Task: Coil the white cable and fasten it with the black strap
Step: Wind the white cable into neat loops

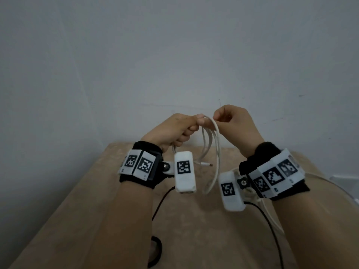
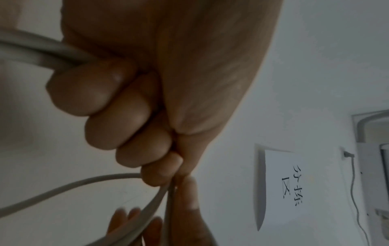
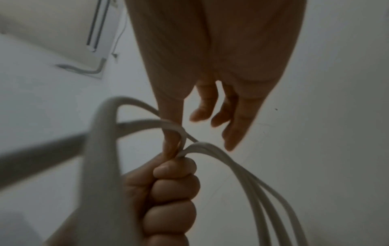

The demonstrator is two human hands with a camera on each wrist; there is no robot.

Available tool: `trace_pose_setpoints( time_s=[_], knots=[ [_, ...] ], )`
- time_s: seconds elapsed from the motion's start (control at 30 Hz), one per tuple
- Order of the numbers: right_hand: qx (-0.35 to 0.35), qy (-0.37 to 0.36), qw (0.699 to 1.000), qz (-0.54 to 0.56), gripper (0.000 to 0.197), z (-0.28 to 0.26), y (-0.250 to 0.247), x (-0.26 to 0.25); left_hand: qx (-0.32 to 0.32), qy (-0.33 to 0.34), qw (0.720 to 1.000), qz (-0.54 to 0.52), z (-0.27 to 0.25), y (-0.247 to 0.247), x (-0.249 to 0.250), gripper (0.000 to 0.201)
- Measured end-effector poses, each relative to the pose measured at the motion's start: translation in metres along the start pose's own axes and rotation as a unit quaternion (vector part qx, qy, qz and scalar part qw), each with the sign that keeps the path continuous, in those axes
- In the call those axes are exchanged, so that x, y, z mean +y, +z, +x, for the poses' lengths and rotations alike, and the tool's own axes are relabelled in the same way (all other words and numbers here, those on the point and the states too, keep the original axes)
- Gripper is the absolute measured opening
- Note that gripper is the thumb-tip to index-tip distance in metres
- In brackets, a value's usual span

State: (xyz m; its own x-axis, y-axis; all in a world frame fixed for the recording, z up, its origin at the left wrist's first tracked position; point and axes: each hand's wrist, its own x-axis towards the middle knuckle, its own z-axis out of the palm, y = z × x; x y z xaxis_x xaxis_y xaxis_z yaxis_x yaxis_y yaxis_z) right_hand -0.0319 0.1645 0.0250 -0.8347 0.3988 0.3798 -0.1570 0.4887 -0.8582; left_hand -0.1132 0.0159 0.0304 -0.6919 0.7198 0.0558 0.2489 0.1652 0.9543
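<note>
Both hands are raised above the beige table [image 1: 194, 235]. My left hand [image 1: 187, 127] grips the top of the coiled white cable [image 1: 216, 144] in a fist. Its loops hang down between the wrists, and a connector end [image 1: 206, 164] sticks out to the right. My right hand [image 1: 217, 118] pinches a strand at the top of the coil, right beside the left fist. In the right wrist view the other fingers [image 3: 233, 131] hang loosely curled above the left fist [image 3: 172, 191] and the loops [image 3: 252, 183]. The black strap [image 1: 156, 251] lies on the table near my left forearm.
Thin black wires [image 1: 161, 200] and a white cord [image 1: 272, 218] trail from the wrist cameras over the table. A grey wall stands close behind the table's far edge. The table's left edge runs diagonally towards me. A pale object [image 1: 345, 180] sits at the far right.
</note>
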Motion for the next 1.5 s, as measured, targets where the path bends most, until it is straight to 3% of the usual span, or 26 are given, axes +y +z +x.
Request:
trace_pose_setpoints(
  time_s=[0.27, 0.4, 0.53, 0.63, 0.73, 0.87, 0.97, 1.1, 1.2, 1.27, 1.5],
  knots=[
    [-0.112, -0.001, 0.993, -0.023, 0.016, -0.006, -0.001, -0.011, -0.023, -0.035, 0.993, -0.107, 0.004, 0.008, -0.003, 0.043],
    [-0.081, -0.003, 0.993, -0.085, 0.018, -0.007, -0.003, -0.012, 0.006, -0.043, 0.995, -0.085, 0.006, 0.013, -0.002, 0.045],
    [-0.042, -0.025, 0.989, -0.142, 0.020, -0.008, -0.001, -0.013, 0.047, -0.051, 0.994, -0.084, 0.006, 0.020, 0.001, 0.026],
    [-0.030, -0.012, 0.995, -0.096, 0.011, -0.008, -0.004, -0.013, 0.100, -0.057, 0.989, -0.092, 0.007, 0.018, 0.002, 0.023],
    [0.034, 0.005, 0.998, -0.045, 0.007, -0.003, -0.015, -0.008, 0.184, -0.053, 0.975, -0.115, 0.004, 0.002, -0.001, 0.024],
    [0.138, 0.039, 0.975, 0.168, 0.005, 0.004, -0.042, 0.002, 0.282, -0.043, 0.939, -0.194, -0.007, -0.036, -0.014, 0.018],
    [0.174, 0.047, 0.940, 0.291, 0.005, 0.008, -0.056, 0.010, 0.296, -0.055, 0.929, -0.214, -0.013, -0.052, -0.028, 0.021],
    [0.199, 0.031, 0.907, 0.370, 0.006, 0.009, -0.064, 0.013, 0.309, -0.083, 0.926, -0.202, -0.009, -0.055, -0.042, 0.022],
    [0.211, 0.020, 0.882, 0.420, 0.005, 0.009, -0.072, 0.013, 0.342, -0.103, 0.907, -0.223, -0.009, -0.058, -0.050, 0.024],
    [0.219, 0.016, 0.876, 0.430, 0.005, 0.008, -0.079, 0.014, 0.363, -0.106, 0.894, -0.238, -0.009, -0.061, -0.054, 0.024],
    [0.238, 0.007, 0.866, 0.440, 0.003, 0.008, -0.086, 0.016, 0.376, -0.095, 0.888, -0.247, -0.007, -0.059, -0.047, 0.021]
  ],
)
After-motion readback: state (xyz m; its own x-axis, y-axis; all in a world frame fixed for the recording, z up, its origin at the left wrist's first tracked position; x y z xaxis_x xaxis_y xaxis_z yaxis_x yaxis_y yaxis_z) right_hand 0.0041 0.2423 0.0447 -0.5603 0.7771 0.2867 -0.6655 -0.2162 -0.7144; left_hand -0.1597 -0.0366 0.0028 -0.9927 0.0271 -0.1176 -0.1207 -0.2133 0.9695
